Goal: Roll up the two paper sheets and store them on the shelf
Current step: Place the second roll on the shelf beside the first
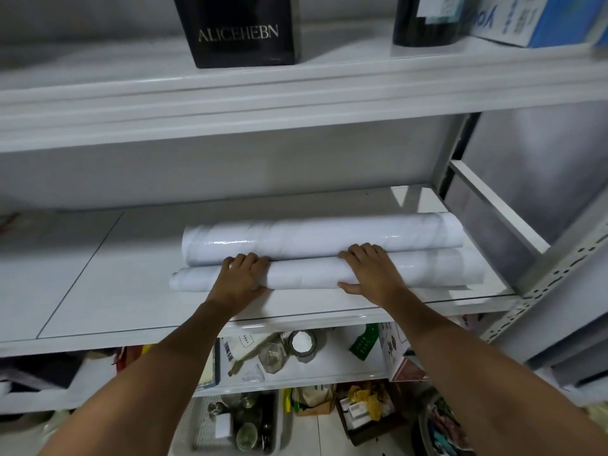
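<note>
Your left hand (243,274) and right hand (371,271) both grip the near paper roll (302,274), probably snugging it against the back paper roll (322,235) so neither wanders.

- Two paper rolls lie lengthwise on the white shelf (115,274), the back roll (312,236) touching the front roll (302,274).
- The left hand (241,278) curls over the front roll near its left end, thumb on the near side.
- The right hand (371,271) grips the same roll further right.
- One level up stand a black box (243,31) and a dark bottle (427,21).
</note>
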